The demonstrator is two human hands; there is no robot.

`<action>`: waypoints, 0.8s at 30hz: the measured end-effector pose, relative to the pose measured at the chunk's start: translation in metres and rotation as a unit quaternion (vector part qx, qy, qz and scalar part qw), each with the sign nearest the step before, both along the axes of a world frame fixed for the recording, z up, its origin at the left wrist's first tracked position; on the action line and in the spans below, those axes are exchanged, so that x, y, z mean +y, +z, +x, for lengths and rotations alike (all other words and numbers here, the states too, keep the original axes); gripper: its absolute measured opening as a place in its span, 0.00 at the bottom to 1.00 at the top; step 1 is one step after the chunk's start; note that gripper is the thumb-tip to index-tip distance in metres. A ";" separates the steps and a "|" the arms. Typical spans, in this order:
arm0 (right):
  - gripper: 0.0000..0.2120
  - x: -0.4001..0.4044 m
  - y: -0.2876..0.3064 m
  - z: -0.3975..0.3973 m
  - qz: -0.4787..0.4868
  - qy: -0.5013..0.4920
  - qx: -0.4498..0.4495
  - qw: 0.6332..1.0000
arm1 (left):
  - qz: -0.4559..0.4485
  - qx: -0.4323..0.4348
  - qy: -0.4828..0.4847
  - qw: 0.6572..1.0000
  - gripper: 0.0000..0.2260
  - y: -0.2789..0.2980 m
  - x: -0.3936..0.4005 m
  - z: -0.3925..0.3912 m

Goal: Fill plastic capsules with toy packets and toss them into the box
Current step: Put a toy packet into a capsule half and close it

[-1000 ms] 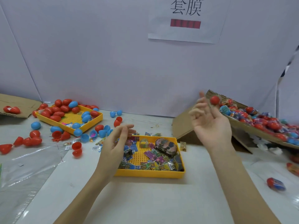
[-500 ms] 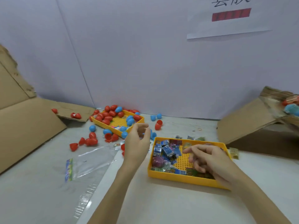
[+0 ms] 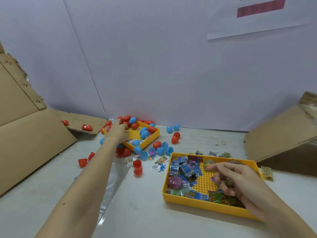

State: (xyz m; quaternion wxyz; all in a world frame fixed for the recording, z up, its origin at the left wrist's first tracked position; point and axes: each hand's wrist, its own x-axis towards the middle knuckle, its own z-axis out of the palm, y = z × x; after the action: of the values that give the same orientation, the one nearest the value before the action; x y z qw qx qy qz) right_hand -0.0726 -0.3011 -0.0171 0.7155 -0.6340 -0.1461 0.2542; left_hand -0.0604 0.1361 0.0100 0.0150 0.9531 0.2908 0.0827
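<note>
Reaching across the counter [image 3: 51, 194], the left hand [image 3: 118, 132] lies over the near-left corner of the far yellow tray [image 3: 151, 138], fingers down among the red and blue capsule halves [image 3: 144, 130] heaped there; whether those fingers grip one I cannot tell, since the back of the hand hides them; the right hand [image 3: 236, 179] hovers over the near yellow tray [image 3: 197, 202], forefinger stretched out toward the tray's far side, the other fingers curled round a small purple-edged packet [image 3: 215, 179] (its print is too blurred to read); toy packets [image 3: 184, 170] in blue, pink and green foil crowd the tray's left and front parts, leaving a bare patch of studded floor in the middle; more capsule halves lie loose on the counter between the two trays, a red pair [image 3: 137, 167] nearest the left forearm; a cardboard box [image 3: 281, 131] leans in at the right edge, well apart from both hands, and flattened cardboard [image 3: 25, 127] covers the left side; a sheet of clear film [image 3: 113, 182] lies under the left arm.
</note>
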 end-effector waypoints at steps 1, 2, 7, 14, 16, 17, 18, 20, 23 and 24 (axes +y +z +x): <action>0.14 0.000 0.001 0.000 -0.002 0.004 0.000 1.000 | -0.012 -0.014 0.000 1.000 0.14 -0.004 0.000 0.002; 0.14 0.000 0.001 0.000 -0.004 0.007 0.001 1.000 | -0.019 -0.032 -0.002 0.999 0.12 -0.007 0.000 0.003; 0.15 -0.001 0.003 -0.002 -0.002 0.007 0.005 1.000 | -0.001 -0.088 -0.057 0.995 0.10 -0.001 -0.015 0.001; 0.16 -0.004 0.008 -0.004 0.011 -0.016 0.000 1.000 | -0.051 -0.295 -0.138 0.944 0.10 0.015 -0.078 -0.030; 0.16 -0.004 0.008 -0.005 0.018 -0.029 -0.002 0.999 | -0.106 -0.341 -0.159 0.920 0.09 0.019 -0.115 -0.046; 0.16 -0.004 0.008 -0.005 0.022 -0.034 -0.002 0.999 | -0.147 -0.351 -0.175 0.908 0.09 0.018 -0.135 -0.053; 0.15 -0.004 0.007 -0.006 0.024 -0.036 -0.003 0.999 | -0.200 -0.354 -0.196 0.892 0.10 0.016 -0.155 -0.061; 0.12 -0.004 0.007 -0.008 0.023 -0.038 -0.020 0.999 | -0.321 -0.343 -0.239 0.850 0.10 0.011 -0.198 -0.076; 0.09 -0.003 0.007 -0.012 0.006 -0.079 -0.081 0.994 | -0.411 -0.329 -0.289 0.799 0.09 0.000 -0.250 -0.088; 0.09 -0.002 0.006 -0.015 -0.021 -0.110 -0.126 0.986 | -0.390 -0.330 -0.305 0.804 0.09 -0.005 -0.260 -0.090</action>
State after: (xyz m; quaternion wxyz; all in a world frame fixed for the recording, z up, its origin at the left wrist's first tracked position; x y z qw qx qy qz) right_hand -0.0877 -0.3035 -0.0108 0.7018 -0.6879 -0.1590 0.0952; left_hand -0.1499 -0.1236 0.0049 0.5046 0.8219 -0.0292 0.2627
